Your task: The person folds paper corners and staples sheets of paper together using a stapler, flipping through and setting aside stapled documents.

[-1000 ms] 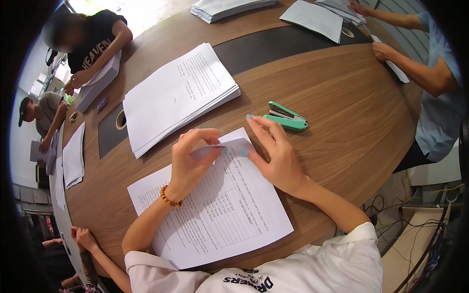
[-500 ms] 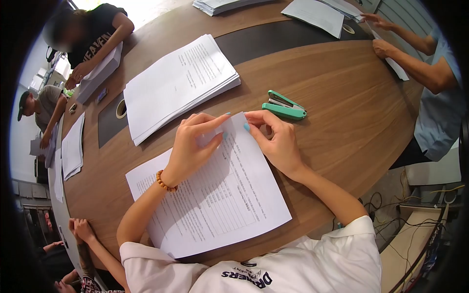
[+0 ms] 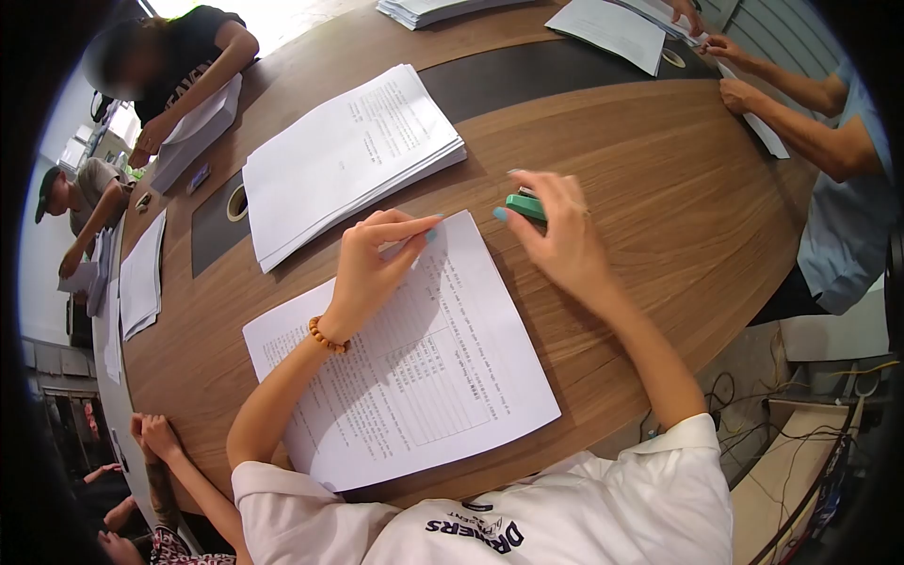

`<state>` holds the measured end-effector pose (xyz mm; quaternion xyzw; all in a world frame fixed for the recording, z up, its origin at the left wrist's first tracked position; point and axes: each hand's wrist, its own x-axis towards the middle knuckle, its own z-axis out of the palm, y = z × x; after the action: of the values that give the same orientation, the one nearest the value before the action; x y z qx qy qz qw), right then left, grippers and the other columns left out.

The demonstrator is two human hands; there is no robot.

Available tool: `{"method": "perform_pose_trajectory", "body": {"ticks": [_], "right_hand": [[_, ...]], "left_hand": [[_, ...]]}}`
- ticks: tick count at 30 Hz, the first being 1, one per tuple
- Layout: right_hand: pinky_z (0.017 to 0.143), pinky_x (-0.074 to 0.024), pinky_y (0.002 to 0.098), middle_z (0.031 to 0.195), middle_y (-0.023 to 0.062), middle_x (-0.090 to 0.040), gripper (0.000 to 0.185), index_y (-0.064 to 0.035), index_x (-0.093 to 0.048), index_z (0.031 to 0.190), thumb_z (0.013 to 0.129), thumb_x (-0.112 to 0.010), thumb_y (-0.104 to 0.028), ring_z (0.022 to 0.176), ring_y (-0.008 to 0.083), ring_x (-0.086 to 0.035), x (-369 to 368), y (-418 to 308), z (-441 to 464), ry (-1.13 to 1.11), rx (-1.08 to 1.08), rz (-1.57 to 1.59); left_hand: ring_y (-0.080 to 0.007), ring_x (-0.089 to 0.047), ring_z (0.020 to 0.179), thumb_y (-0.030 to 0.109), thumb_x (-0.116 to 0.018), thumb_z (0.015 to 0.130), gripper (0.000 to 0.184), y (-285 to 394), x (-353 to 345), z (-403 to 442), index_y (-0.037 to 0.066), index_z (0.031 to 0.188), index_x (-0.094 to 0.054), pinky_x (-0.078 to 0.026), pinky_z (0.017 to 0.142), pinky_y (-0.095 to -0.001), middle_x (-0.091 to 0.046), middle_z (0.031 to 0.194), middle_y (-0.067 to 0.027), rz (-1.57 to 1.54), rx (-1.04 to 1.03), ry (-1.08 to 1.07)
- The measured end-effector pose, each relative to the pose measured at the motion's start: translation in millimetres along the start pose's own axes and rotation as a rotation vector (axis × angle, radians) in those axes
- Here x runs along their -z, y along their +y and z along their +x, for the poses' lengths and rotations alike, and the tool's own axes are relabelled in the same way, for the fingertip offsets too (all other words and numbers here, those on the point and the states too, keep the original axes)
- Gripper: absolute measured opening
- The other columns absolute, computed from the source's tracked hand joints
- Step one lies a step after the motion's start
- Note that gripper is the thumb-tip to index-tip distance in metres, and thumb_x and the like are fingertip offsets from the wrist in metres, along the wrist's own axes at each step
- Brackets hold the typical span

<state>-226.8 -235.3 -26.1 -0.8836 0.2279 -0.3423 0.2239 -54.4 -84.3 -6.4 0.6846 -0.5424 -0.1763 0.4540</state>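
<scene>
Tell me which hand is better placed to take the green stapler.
Probably the right hand: it is at the green stapler, while the left hand is farther off, over the printed paper.

Lighting is bright, strongest at a burnt-out white glare (image 3: 292, 24) far beyond the printed sheet (image 3: 433, 377), to its left. The left hand (image 3: 372, 268) and its forearm throw a grey shadow over the printed sheet, whose small lines are visible but hardly readable. Just beyond the sheet's right side, the right hand (image 3: 567, 231) is slightly blurred. Well out from the sheet, wide-angle distortion bows the table (image 3: 650, 188) edges, and all 4 corners fade to black.
</scene>
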Motion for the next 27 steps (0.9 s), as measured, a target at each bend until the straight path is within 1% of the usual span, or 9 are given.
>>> {"method": "perform_pose_trajectory", "body": {"ticks": [3, 7, 9, 11, 13, 17, 22, 24, 27], "right_hand": [[0.086, -0.0428, 0.0383, 0.106, 0.0165, -0.056, 0.046, -0.0016, -0.052, 0.114, 0.079, -0.069, -0.025, 0.101, 0.0265, -0.049, 9, 36, -1, -0.102, 0.066, -0.299], [0.081, -0.0447, 0.0359, 0.100, 0.0159, -0.059, 0.041, -0.0016, -0.052, 0.110, 0.081, -0.067, -0.026, 0.094, 0.0257, -0.054, 18, 47, 11, -0.208, 0.088, -0.288], [0.076, -0.0482, 0.0363, 0.093, 0.0170, -0.063, 0.034, -0.0002, -0.051, 0.103, 0.083, -0.066, -0.023, 0.084, 0.0261, -0.061, 43, 27, 28, -0.407, -0.172, 0.214], [0.071, -0.0460, 0.0300, 0.083, 0.0106, -0.062, 0.034, -0.0016, -0.051, 0.108, 0.080, -0.065, -0.017, 0.076, 0.0195, -0.061, 57, 12, 36, -0.551, -0.295, 0.363], [0.067, -0.0461, 0.0292, 0.081, 0.0085, -0.062, 0.036, -0.0019, -0.051, 0.110, 0.079, -0.065, -0.016, 0.073, 0.0166, -0.060, 60, -2, 39, -0.643, 0.034, 0.325], [0.059, -0.0458, 0.0303, 0.074, 0.0112, -0.063, 0.035, -0.0009, -0.058, 0.100, 0.073, -0.071, -0.019, 0.063, 0.0211, -0.060, 49, -13, 44, -0.633, 0.257, 0.078], [0.055, -0.0449, 0.0307, 0.068, 0.0126, -0.063, 0.032, -0.0011, -0.061, 0.088, 0.070, -0.075, -0.023, 0.057, 0.0230, -0.060, 45, -21, 50, -0.627, 0.258, 0.028], [0.054, -0.0445, 0.0307, 0.066, 0.0122, -0.062, 0.031, -0.0014, -0.061, 0.085, 0.069, -0.076, -0.024, 0.056, 0.0228, -0.059, 44, -23, 51, -0.626, 0.286, 0.043], [0.051, -0.0445, 0.0342, 0.057, 0.0131, -0.058, 0.036, -0.0012, -0.058, 0.074, 0.071, -0.073, -0.033, 0.050, 0.0253, -0.057, 40, -23, 53, -0.632, 0.303, 0.049]], "left_hand": [[-0.0082, -0.052, 0.073, -0.005, -0.060, 0.079, 0.031, -5, -1, -2, 0.008, 0.106, -0.069, -0.044, 0.066, -0.0210, -0.062, 0.082, -0.0037, -0.037, 0.002, 0.001], [-0.0086, -0.053, 0.075, -0.005, -0.060, 0.078, 0.031, -5, -1, -4, 0.008, 0.106, -0.069, -0.044, 0.067, -0.0209, -0.062, 0.083, -0.0037, -0.070, 0.003, 0.015], [-0.0128, -0.058, 0.072, -0.002, -0.063, 0.076, 0.028, -5, -1, -3, 0.008, 0.100, -0.071, -0.047, 0.065, -0.0237, -0.066, 0.083, -0.0058, -0.067, -0.021, 0.037], [-0.0110, -0.056, 0.073, -0.004, -0.061, 0.077, 0.029, -5, -1, -3, 0.007, 0.102, -0.070, -0.046, 0.067, -0.0225, -0.065, 0.083, -0.0050, -0.074, -0.030, 0.038], [-0.0091, -0.054, 0.075, -0.006, -0.060, 0.077, 0.031, -4, 0, -4, 0.007, 0.104, -0.069, -0.045, 0.069, -0.0213, -0.063, 0.084, -0.0042, -0.076, -0.040, 0.035], [-0.0102, -0.054, 0.075, -0.004, -0.062, 0.078, 0.028, -4, 1, -5, 0.008, 0.102, -0.070, -0.045, 0.069, -0.0230, -0.064, 0.083, -0.0043, -0.023, -0.069, 0.033], [-0.0110, -0.054, 0.072, -0.002, -0.065, 0.077, 0.027, -7, -1, -5, 0.011, 0.100, -0.072, -0.044, 0.066, -0.0240, -0.065, 0.082, -0.0026, 0.063, -0.167, 0.061], [-0.0118, -0.051, 0.067, 0.003, -0.068, 0.076, 0.022, -8, -5, -5, 0.014, 0.095, -0.073, -0.035, 0.068, -0.0276, -0.066, 0.075, 0.0006, 0.007, -0.176, 0.121], [-0.0118, -0.051, 0.067, 0.003, -0.068, 0.076, 0.021, -8, -5, -5, 0.014, 0.094, -0.073, -0.035, 0.068, -0.0276, -0.066, 0.075, 0.0008, 0.005, -0.166, 0.118]]}}
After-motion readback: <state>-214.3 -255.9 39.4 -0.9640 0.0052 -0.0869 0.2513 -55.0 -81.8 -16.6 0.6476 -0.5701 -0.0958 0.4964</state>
